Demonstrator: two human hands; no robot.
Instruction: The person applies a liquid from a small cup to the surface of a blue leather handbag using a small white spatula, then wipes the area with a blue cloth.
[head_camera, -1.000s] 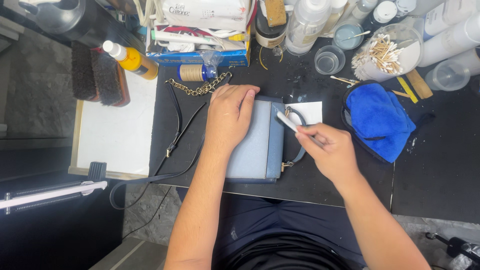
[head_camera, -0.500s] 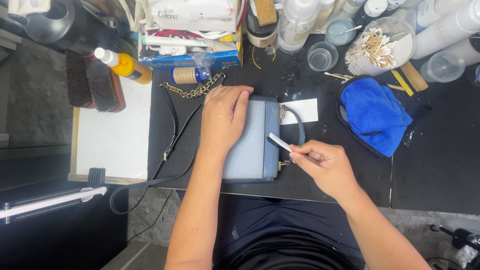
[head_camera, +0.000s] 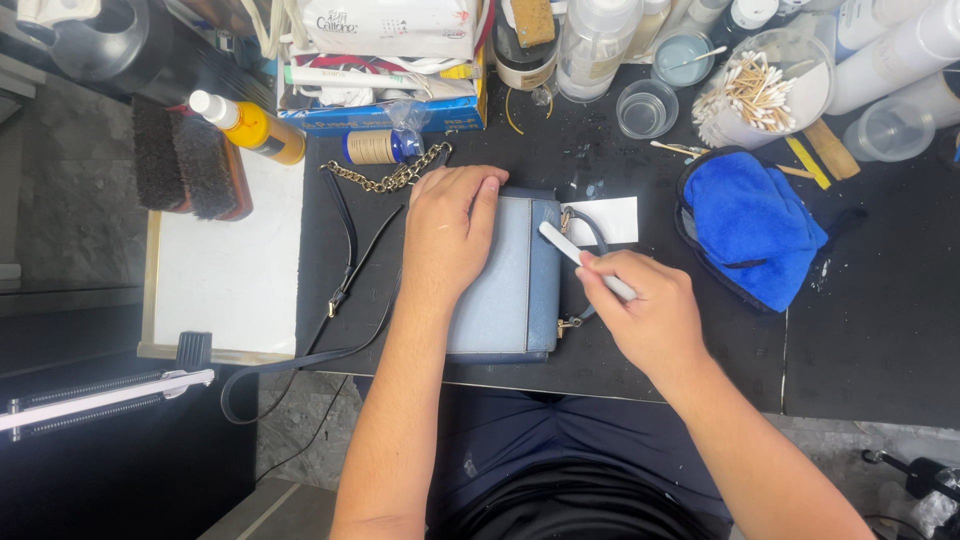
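Note:
A light blue leather handbag lies flat on the black mat, its dark strap and gold chain trailing to the left. My left hand presses palm down on the bag's upper left part. My right hand grips a thin white stick-shaped tool, whose tip points at the bag's darker blue right edge near the top. A small white card lies just beyond the tool.
A blue cloth sits to the right. Along the back stand bottles, a cup of cotton swabs, a small clear cup, a yellow bottle and a box of supplies. Two brushes and a white board lie left.
My right hand has shifted slightly, moving the white tool along the bag's right edge. My left hand stays pressed on the bag.

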